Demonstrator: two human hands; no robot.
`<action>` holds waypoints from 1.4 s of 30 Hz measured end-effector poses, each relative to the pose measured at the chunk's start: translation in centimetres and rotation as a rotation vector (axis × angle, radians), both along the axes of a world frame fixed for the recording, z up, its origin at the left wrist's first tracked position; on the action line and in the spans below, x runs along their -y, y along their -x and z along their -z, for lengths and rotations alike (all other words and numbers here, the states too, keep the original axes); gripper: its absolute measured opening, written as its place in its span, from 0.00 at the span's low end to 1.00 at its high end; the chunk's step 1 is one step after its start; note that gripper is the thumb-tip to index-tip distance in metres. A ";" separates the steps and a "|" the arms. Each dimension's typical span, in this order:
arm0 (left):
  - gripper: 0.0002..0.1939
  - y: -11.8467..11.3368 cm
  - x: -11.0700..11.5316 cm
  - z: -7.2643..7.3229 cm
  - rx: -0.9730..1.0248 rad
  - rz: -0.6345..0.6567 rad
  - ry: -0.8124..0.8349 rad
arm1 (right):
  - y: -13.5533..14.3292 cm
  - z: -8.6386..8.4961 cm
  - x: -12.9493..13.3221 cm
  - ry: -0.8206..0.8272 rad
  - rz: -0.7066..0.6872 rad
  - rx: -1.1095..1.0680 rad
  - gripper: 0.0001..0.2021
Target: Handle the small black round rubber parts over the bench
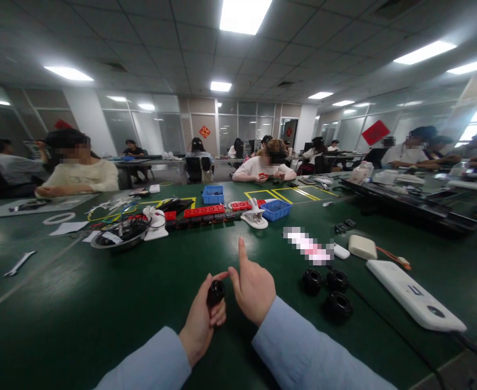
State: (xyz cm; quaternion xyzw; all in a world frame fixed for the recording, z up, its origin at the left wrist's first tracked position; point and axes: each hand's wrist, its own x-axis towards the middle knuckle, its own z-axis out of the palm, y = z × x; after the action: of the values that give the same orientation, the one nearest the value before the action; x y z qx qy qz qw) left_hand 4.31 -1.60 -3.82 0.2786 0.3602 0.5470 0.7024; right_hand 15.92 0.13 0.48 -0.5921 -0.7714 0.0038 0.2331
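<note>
In my left hand (206, 311) I hold a small black cylindrical part (216, 292) with a rounded, glossy end, fingers wrapped round it. My right hand (255, 290) is beside it, index finger stretched forward and the other fingers curled, with no object visible in it. The right thumb is close to the left index fingertip; whether they touch I cannot tell. Three black ring-shaped parts, among them one at the front (339, 306) and one at the left (313, 281), lie on the green table (141, 314) to the right of my hands.
Farther back are red and black strips (206, 211), blue bins (276, 209), a white clamp-like stand (255, 215) and a metal bowl (118, 241) of cables. A wrench (20, 264) lies left; a white power bank-like device (415, 295) with cables lies right. A person (265, 168) works opposite.
</note>
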 end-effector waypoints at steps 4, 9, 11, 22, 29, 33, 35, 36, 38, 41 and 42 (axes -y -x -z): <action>0.23 0.0 0.2 -0.2 -0.029 -0.014 0.003 | -0.1 0.2 -0.4 0.034 0.046 -0.006 0.30; 0.24 -0.1 0.3 -0.3 -0.035 -0.031 0.001 | 0.0 0.8 -0.8 0.063 0.076 0.005 0.29; 0.26 -0.2 0.3 -0.3 -0.047 -0.038 -0.008 | 0.1 1.0 -0.8 0.076 0.087 -0.005 0.29; 0.22 -0.4 0.8 -1.4 -0.203 -0.213 0.036 | -0.2 0.5 -2.0 0.030 0.160 -0.106 0.30; 0.22 -1.1 1.0 -1.9 -0.205 -0.186 0.077 | -1.1 0.0 -2.5 0.049 0.252 -0.102 0.32; 0.22 -1.3 1.2 -1.8 -0.205 -0.114 0.117 | -1.4 0.5 -2.8 0.103 0.257 -0.109 0.33; 0.22 -1.4 1.3 -1.7 -0.206 -0.116 0.138 | -1.3 0.8 -2.8 0.111 0.254 -0.110 0.32; 0.22 -1.4 1.2 -1.7 -0.204 -0.126 0.149 | -1.3 0.9 -2.9 0.107 0.251 -0.110 0.32; 0.22 -1.3 1.1 -1.6 -0.199 -0.145 0.159 | -1.3 1.1 -2.8 0.093 0.240 -0.110 0.32; 0.21 -1.2 1.1 -1.3 -0.200 -0.153 0.135 | -1.3 1.0 -2.8 0.086 0.219 -0.113 0.31; 0.21 -1.1 1.1 -1.2 -0.200 -0.150 0.125 | -1.3 1.0 -2.8 0.087 0.216 -0.115 0.31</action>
State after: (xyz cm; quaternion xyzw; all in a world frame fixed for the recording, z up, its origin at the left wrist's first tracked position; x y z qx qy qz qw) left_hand 5.43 -2.67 -2.62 0.2599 0.4817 0.5442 0.6359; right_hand 17.23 2.91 -0.51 -0.6802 -0.6875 0.0463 0.2501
